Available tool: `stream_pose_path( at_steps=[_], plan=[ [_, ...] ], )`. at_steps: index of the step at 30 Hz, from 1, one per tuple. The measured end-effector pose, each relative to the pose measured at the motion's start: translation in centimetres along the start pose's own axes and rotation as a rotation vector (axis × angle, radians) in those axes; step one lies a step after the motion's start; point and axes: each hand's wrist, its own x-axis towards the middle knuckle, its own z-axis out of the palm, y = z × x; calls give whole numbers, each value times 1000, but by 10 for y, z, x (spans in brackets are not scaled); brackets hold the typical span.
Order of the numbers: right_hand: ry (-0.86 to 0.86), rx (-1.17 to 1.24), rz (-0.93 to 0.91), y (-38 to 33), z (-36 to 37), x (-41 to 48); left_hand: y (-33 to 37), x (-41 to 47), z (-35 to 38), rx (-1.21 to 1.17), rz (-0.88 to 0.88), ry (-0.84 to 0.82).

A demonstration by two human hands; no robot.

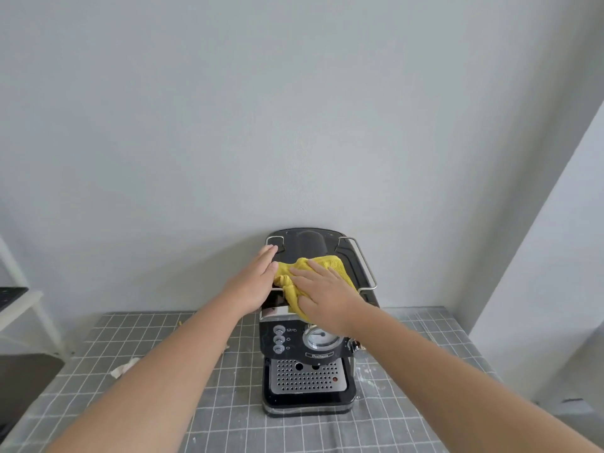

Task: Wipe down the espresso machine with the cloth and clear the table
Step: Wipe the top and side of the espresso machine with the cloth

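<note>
The espresso machine (295, 341) stands just right of the middle of the frame, in its lower half, on a table (130, 397) covered in grey cloth with a white grid, its back close to the pale wall. It is a glossy black machine with a polished metal band below its top edge. The front carries a column of three round buttons (278, 339), a round chrome-rimmed gauge (322, 338) beside them and a small name badge underneath. Lower down, a perforated metal drip tray (305, 376) sits in the black base. A chrome rail (362, 259) runs round the flat dark top. A rumpled yellow cloth (287, 286) lies on that top, one fold hanging over the front edge onto the metal band. The right hand (322, 292) lies flat on the cloth, palm down, fingers straight and slightly spread. The left hand (258, 282) rests along the top's left edge, fingers straight and pressed together, fingertips at the rail's far left corner and touching the cloth's edge. A crumpled white scrap (124, 367) lies on the table at lower left, well apart from the machine.
</note>
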Motion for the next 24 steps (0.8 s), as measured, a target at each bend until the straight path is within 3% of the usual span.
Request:
stream_pose_path(
  at_steps=[7,24],
  plan=[
    [-76,18,-96,17,-5,17,0,-3,0,-169,-22,8],
    [-116,-194,-48,26,-12,91,6,-11,8,-144,-48,123]
  ],
)
